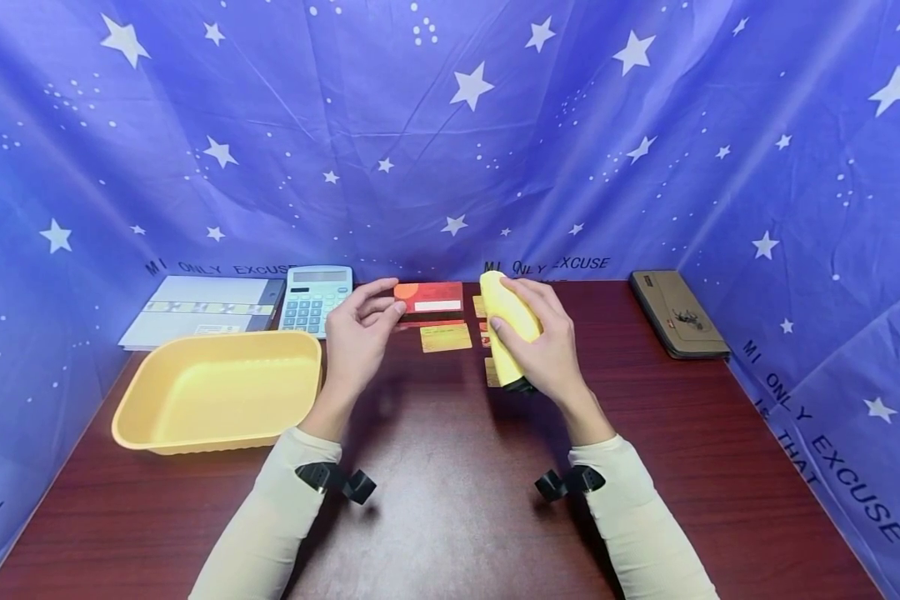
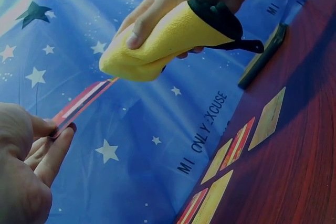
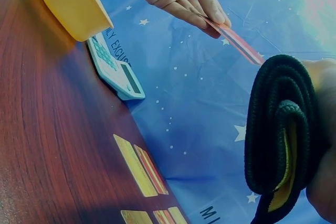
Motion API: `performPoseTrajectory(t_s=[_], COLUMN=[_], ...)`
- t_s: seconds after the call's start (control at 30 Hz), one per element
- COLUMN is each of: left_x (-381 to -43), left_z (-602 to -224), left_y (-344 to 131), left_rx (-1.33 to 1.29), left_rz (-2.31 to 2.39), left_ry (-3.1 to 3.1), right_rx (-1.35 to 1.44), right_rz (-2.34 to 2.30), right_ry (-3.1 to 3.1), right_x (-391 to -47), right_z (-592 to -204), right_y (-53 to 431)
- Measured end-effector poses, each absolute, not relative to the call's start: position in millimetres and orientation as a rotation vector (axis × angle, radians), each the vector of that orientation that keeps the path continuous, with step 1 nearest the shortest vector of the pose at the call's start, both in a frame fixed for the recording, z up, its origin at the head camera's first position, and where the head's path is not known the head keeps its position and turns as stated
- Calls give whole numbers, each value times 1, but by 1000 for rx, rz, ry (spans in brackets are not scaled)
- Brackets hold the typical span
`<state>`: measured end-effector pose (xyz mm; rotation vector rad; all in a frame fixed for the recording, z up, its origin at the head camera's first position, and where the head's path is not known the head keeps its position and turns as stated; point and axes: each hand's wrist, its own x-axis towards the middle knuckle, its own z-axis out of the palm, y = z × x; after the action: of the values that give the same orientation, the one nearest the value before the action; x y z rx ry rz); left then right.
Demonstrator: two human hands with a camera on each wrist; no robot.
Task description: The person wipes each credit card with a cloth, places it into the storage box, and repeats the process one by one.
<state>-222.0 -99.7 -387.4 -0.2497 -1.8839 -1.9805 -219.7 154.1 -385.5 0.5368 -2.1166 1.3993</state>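
Observation:
My left hand [image 1: 360,337] pinches a red bank card [image 1: 438,293] by its left end, between thumb and fingers; the card has a white strip and a dark stripe. A folded yellow cloth [image 1: 501,304] with dark edging and a small loop is gripped in my right hand [image 1: 551,346]. In the left wrist view, the tip of the cloth [image 2: 126,66] is right at the card's far end [image 2: 97,90], both raised over the table. Below them lie several yellow and red cards, among them a yellow card [image 1: 447,338], partly hidden by the cloth in the head view.
A yellow plastic basin [image 1: 217,446] stands on the left of the dark wooden table [image 1: 450,500]. Behind it are a light blue calculator [image 1: 317,300] and a grey-white notebook [image 1: 195,304]. A brown zipped case [image 1: 678,312] lies at the back right. Starry blue curtains [image 1: 420,125] enclose the table.

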Motion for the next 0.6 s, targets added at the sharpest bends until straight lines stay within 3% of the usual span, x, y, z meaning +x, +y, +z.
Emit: performPoseTrajectory(t_s=[0.6], left_x=[-219], left_z=[-388], left_y=[-91], left_rx=[-163], left_rz=[-2164], left_ry=[-1863], right_rx=[621], right_rz=[1373], right_ry=[-2096], right_x=[-219], right_z=[-390], right_y=[147])
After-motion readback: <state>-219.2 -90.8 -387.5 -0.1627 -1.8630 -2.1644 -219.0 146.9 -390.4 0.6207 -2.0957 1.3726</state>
